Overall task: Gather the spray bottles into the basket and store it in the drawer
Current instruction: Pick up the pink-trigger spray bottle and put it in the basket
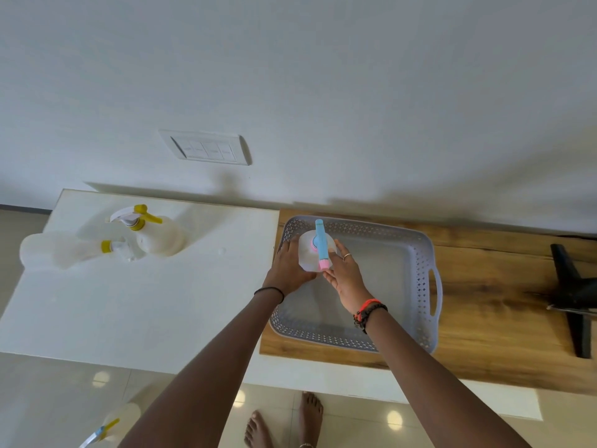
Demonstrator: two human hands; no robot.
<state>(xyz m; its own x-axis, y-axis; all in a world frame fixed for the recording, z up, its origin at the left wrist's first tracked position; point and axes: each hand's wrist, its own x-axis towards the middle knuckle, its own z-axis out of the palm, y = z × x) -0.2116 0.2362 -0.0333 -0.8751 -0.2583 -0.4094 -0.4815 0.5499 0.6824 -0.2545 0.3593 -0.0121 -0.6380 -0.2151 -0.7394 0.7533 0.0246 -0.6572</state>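
Note:
A clear spray bottle with a blue and pink head (pixel 318 250) is upright in the far left corner of the grey perforated basket (pixel 416 286). My left hand (pixel 289 268) grips its left side, and my right hand (pixel 344 276) touches its right side with fingers spread. On the white counter to the left stands a yellow-trigger spray bottle (pixel 151 232). Another yellow-collared bottle (pixel 68 250) lies on its side beside it. A further bottle with a yellow and blue head (pixel 111 421) is on the floor at the bottom left.
The basket rests on a wooden countertop (pixel 504 286) against the white wall. A black object (pixel 573 295) lies on the wood at the right. A switch plate (pixel 206 147) is on the wall. My bare feet (pixel 284 421) are on the tiled floor.

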